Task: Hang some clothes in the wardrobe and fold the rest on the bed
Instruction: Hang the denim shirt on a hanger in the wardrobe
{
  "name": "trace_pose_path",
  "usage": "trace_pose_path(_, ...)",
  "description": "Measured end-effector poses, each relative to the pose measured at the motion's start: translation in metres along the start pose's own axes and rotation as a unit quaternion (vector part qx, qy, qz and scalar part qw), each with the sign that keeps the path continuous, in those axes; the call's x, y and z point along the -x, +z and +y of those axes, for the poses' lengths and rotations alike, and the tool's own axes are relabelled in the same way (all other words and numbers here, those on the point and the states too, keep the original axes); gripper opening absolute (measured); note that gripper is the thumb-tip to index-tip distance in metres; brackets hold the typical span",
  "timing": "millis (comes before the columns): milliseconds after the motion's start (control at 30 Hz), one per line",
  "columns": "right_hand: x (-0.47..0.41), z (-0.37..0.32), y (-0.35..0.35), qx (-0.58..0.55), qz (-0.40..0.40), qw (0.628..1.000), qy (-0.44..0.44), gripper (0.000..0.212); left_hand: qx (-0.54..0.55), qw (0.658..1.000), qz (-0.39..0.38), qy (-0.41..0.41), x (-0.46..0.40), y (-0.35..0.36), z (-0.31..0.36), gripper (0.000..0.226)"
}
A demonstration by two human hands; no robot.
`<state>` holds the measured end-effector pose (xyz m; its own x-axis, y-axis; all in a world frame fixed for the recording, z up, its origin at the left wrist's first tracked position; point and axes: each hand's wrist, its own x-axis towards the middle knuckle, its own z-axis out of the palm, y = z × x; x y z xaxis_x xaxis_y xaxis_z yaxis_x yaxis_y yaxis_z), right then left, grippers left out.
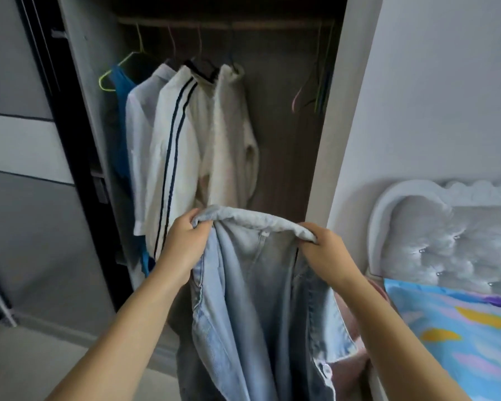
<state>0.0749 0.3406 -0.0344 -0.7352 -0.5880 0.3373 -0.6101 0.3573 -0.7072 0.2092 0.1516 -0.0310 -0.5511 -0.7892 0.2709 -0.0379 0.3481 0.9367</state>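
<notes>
A light blue denim shirt [255, 299] hangs between my hands in front of the open wardrobe [284, 117]. My left hand [185, 241] grips the left end of its collar and my right hand [324, 250] grips the right end. The shirt droops down out of the frame's bottom. On the wardrobe rail [214, 23] hang a blue top [122, 111], a white shirt [139, 146], a white jacket with dark stripes [174, 157] and a cream fleece garment [232, 140]. Spare empty hangers [315, 88] hang at the rail's right end.
The bed [457, 337] with a colourful cover lies at the right, its grey tufted headboard [446, 241] against the wall. A pink cloth [350, 363] shows behind the denim shirt. The wardrobe's sliding door [26, 169] stands at the left.
</notes>
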Motion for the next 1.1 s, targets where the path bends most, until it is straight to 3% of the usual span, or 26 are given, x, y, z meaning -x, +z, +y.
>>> trace_pose_path(100, -0.031, -0.011, 0.019, 0.016, 0.009, 1.0, 0.01, 0.024, 0.11, 0.993, -0.029, -0.042, -0.033, -0.01, -0.002, 0.038)
trace_pose_path(300, -0.106, -0.051, 0.05, 0.001, 0.061, 0.998, 0.033, 0.03, 0.184, 0.974, -0.124, -0.04, -0.112, -0.036, 0.01, 0.036)
trace_pose_path(433, -0.143, -0.063, 0.064, 0.017, 0.081, 0.996, 0.047, 0.026, 0.224, 0.967, -0.115, -0.026, -0.157, -0.034, 0.019, 0.034)
trace_pose_path(567, -0.175, -0.064, 0.066, 0.078, 0.05, 0.994, 0.051, 0.028, 0.265, 0.957, -0.122, -0.013, -0.189, -0.021, 0.027, 0.057)
trace_pose_path(700, -0.211, -0.074, 0.054, 0.192, -0.054, 0.979, 0.045, 0.012, 0.283, 0.953, -0.109, -0.02, -0.224, -0.006, 0.041, 0.061)
trace_pose_path(767, -0.234, -0.089, 0.044, 0.217, -0.09, 0.972, 0.021, 0.023, 0.302, 0.947, -0.098, -0.055, -0.243, -0.001, 0.048, 0.057)
trace_pose_path(833, -0.265, -0.112, 0.027, 0.177, -0.019, 0.984, -0.031, 0.051, 0.311, 0.945, -0.091, -0.047, -0.258, 0.002, 0.052, 0.038)
trace_pose_path(900, -0.309, -0.133, 0.004, 0.155, 0.152, 0.973, -0.076, 0.052, 0.315, 0.944, -0.09, -0.036, -0.27, 0.004, 0.053, 0.029)
trace_pose_path(967, -0.351, -0.14, -0.021, 0.197, 0.262, 0.944, -0.027, 0.046, 0.309, 0.946, -0.095, -0.033, -0.281, 0.005, 0.049, 0.03)
trace_pose_path(1100, -0.395, -0.115, -0.045, 0.273, 0.244, 0.917, 0.16, 0.043, 0.328, 0.932, -0.115, -0.099, -0.3, 0.009, 0.042, 0.035)
